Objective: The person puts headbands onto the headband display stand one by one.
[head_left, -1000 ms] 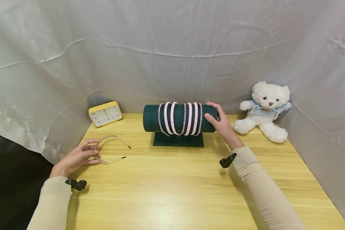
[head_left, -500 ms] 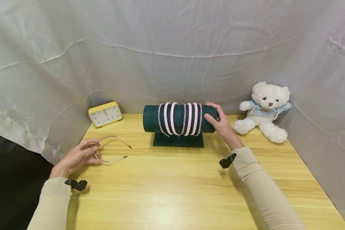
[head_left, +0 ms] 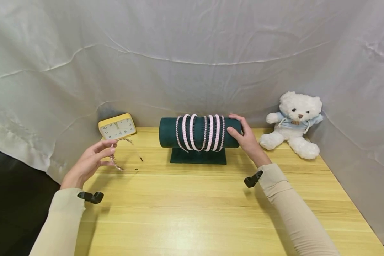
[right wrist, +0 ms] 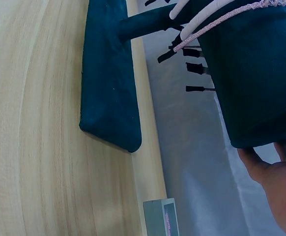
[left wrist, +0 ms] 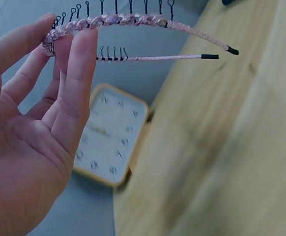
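Note:
My left hand (head_left: 92, 160) pinches a thin pink twisted headband (left wrist: 128, 19) between thumb and fingers, above the table's left side. Small black loops line the headband's inner edge, and its two black-tipped ends point right, toward the stand. At the centre stands a dark green velvet roll stand (head_left: 168, 132) with several pink headbands (head_left: 211, 132) around it, some padded, some thin and twisted. My right hand (head_left: 248, 140) grips the roll's right end, thumb in front and fingers over the top. In the right wrist view, fingers (right wrist: 258, 164) show at the roll's end.
A yellow-framed clock (head_left: 118, 127) stands at the back left, just beyond my left hand. A white teddy bear (head_left: 294, 124) in a blue hoodie sits at the back right. Grey cloth (head_left: 192, 53) hangs behind and beside the wooden table (head_left: 185, 206).
My left hand has lifted the headband off the table and moved slightly right and away from me. My right hand stays on the roll.

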`<state>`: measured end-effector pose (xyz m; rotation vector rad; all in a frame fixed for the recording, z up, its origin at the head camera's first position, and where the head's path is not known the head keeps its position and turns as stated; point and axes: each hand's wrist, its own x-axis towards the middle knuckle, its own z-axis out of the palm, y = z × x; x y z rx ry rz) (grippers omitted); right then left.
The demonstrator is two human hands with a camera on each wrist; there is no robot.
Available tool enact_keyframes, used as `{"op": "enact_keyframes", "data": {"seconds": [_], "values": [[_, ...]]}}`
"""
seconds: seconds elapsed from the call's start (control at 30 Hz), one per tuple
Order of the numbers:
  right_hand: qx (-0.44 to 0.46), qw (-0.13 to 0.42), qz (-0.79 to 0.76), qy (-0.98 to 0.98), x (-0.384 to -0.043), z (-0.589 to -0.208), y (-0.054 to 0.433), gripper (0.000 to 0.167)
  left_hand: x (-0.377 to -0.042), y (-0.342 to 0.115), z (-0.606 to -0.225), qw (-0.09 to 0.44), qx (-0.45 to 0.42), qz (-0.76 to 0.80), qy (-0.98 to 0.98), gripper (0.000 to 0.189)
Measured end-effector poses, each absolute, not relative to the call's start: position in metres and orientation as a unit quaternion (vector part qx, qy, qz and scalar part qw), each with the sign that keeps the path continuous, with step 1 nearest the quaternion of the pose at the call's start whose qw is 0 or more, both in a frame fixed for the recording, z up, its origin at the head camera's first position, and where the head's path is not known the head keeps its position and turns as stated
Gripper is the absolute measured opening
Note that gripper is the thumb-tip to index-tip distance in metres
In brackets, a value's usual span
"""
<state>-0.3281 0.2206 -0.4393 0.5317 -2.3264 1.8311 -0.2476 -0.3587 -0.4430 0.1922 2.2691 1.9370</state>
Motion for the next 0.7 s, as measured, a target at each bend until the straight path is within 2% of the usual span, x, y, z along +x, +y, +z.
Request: {"op": "enact_keyframes", "data": {"seconds": [0.13, 0.4, 0.7], "values": [[0.176, 0.067, 0.607, -0.772, -0.328, -0.439, 0.221, 0.055, -0.253, -0.346, -0.428, 0.066, 0.061, 0.627, 0.774, 0.031], [0.179, 0.069, 0.608, -0.770, -0.328, -0.440, 0.221, 0.055, -0.262, -0.320, -0.400, 0.044, 0.057, 0.586, 0.807, 0.049], [0.181, 0.071, 0.609, -0.769, -0.328, -0.440, 0.221, 0.056, -0.278, -0.282, -0.381, 0.034, 0.085, 0.576, 0.812, 0.053]]}}
